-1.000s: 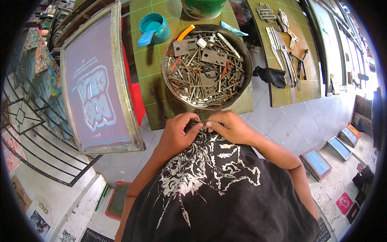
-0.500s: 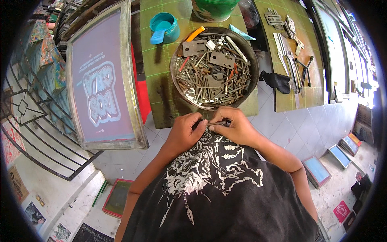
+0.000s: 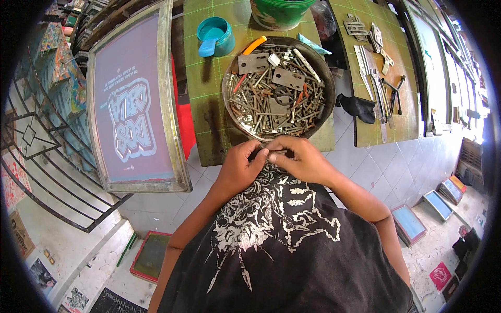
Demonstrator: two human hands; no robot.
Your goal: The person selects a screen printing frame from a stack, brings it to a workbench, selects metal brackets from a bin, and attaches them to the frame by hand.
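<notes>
Right hand (image 3: 302,159) has been drawn closer to left hand (image 3: 242,163); pinched by both, a small piece (image 3: 283,153) seems light, stiff, best end-held.

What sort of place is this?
Likely a screen-printing workshop: a big framed screen bearing a design, smaller frames at lower right, and a pan of loose metal hardware.
</notes>
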